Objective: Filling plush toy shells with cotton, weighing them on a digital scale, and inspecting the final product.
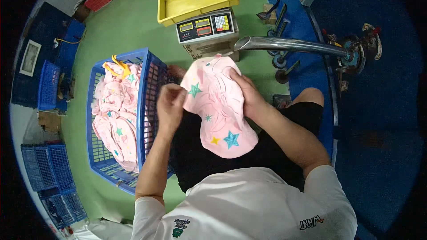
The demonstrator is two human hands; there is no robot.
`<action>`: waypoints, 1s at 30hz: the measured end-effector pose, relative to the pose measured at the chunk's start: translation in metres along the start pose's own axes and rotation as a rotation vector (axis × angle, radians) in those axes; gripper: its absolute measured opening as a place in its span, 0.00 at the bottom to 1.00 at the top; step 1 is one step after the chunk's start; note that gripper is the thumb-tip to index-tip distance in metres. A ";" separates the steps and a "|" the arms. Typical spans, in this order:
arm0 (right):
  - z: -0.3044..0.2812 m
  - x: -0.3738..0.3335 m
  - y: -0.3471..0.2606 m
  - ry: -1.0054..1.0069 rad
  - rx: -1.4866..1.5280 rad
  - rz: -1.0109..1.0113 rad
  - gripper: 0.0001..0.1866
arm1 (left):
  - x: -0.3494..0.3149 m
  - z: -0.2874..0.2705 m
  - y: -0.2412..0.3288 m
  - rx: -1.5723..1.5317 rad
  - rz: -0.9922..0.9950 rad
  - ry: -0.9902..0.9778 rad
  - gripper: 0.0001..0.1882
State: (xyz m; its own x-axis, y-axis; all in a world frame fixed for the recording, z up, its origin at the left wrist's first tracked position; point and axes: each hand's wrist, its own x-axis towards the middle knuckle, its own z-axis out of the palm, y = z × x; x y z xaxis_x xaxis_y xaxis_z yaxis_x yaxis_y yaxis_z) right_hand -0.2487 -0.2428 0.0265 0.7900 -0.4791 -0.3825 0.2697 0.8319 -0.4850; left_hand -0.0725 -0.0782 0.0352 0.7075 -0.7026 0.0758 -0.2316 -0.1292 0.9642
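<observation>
A pink soft cloth piece (219, 106) with green, blue and yellow stars hangs over my lap, and it looks like an unstuffed skin of a soft toy. My right hand (248, 92) grips its upper right edge, with the thumb on the front and the other fingers mostly hidden behind the cloth. At its left edge my left hand (171, 104) is closed, the fingertips pinching the border; this hand is slightly blurred. To my left, a blue plastic basket (146, 84) holds a heap of similar pink star-patterned pieces (115, 124), with a yellow strip on top.
Ahead stands a counting scale (205, 27) with a yellow tray (195, 0). A shiny metal pipe (289, 43) with a slanted open end juts in from a machine (353, 55) at the right. Foot pedals (280, 58) stand beneath it. More blue baskets (51, 164) line the left wall.
</observation>
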 end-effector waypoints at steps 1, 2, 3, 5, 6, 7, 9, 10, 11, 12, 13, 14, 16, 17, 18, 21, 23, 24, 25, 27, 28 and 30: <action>0.004 0.007 0.000 0.018 0.030 -0.012 0.17 | -0.017 0.017 -0.002 -0.041 -0.002 -0.209 0.10; 0.006 0.014 0.000 0.034 0.057 -0.021 0.17 | -0.032 0.036 0.004 -0.085 -0.005 -0.416 0.08; 0.005 0.021 -0.001 0.038 0.060 -0.023 0.17 | -0.039 0.055 0.018 -0.052 -0.018 -0.482 0.06; -0.002 0.034 0.000 0.091 -0.034 -0.062 0.16 | -0.040 0.075 0.026 -0.018 -0.034 -0.553 0.05; -0.005 0.039 0.001 0.117 -0.081 -0.080 0.16 | -0.037 0.081 0.023 -0.006 -0.111 -0.523 0.05; -0.009 0.042 0.001 0.143 -0.128 -0.099 0.16 | -0.033 0.086 0.020 0.005 -0.186 -0.494 0.05; -0.010 0.044 -0.004 0.102 -0.099 -0.108 0.16 | -0.023 0.089 0.018 -0.084 -0.195 -0.473 0.05; -0.009 0.045 -0.007 0.056 -0.072 -0.116 0.16 | -0.017 0.090 0.017 -0.173 -0.201 -0.446 0.06; -0.008 0.045 -0.010 0.009 -0.046 -0.123 0.16 | -0.012 0.090 0.016 -0.261 -0.207 -0.418 0.06; -0.007 0.045 -0.012 -0.040 -0.020 -0.131 0.16 | -0.006 0.092 0.016 -0.349 -0.211 -0.389 0.06; -0.008 0.045 -0.014 -0.048 -0.020 -0.135 0.16 | 0.001 0.094 0.016 -0.346 -0.204 -0.387 0.06; -0.013 0.040 -0.017 -0.029 -0.297 -0.186 0.14 | 0.010 0.096 0.015 -0.381 -0.214 -0.362 0.06; -0.026 0.029 -0.019 0.012 -0.851 -0.288 0.10 | 0.025 0.100 0.012 -0.452 -0.234 -0.309 0.07; -0.028 0.030 -0.019 0.035 -1.127 -0.340 0.09 | 0.032 0.100 0.013 -0.488 -0.244 -0.282 0.07; -0.031 0.033 -0.020 0.038 -1.130 -0.352 0.09 | 0.038 0.103 0.015 -0.489 -0.233 -0.289 0.07; -0.044 0.052 -0.019 0.050 -0.917 -0.437 0.08 | 0.055 0.107 0.023 -0.479 -0.316 -0.355 0.08; -0.045 0.059 -0.022 0.043 -0.846 -0.473 0.08 | 0.066 0.109 0.030 -0.473 -0.332 -0.374 0.08; -0.041 0.061 -0.025 0.053 -0.747 -0.455 0.09 | 0.073 0.109 0.035 -0.510 -0.364 -0.406 0.08; -0.036 0.063 -0.027 0.061 -0.647 -0.435 0.09 | 0.080 0.109 0.041 -0.546 -0.396 -0.439 0.08; -0.028 0.066 -0.032 0.074 -0.449 -0.392 0.10 | 0.093 0.110 0.052 -0.616 -0.460 -0.505 0.08; -0.027 0.068 -0.035 0.065 -0.449 -0.400 0.10 | 0.099 0.111 0.056 -0.613 -0.448 -0.504 0.08; -0.030 0.072 -0.039 -0.028 -0.242 -0.310 0.12 | 0.109 0.115 0.063 -0.565 -0.424 -0.528 0.08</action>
State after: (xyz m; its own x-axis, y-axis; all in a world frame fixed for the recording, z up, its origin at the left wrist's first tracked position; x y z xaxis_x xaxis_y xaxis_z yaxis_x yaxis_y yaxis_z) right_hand -0.2186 -0.3180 -0.0064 0.7073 -0.6866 -0.1683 0.3629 0.5569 -0.7471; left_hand -0.0863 -0.2431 0.0750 0.2251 -0.9238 -0.3098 0.4446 -0.1855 0.8763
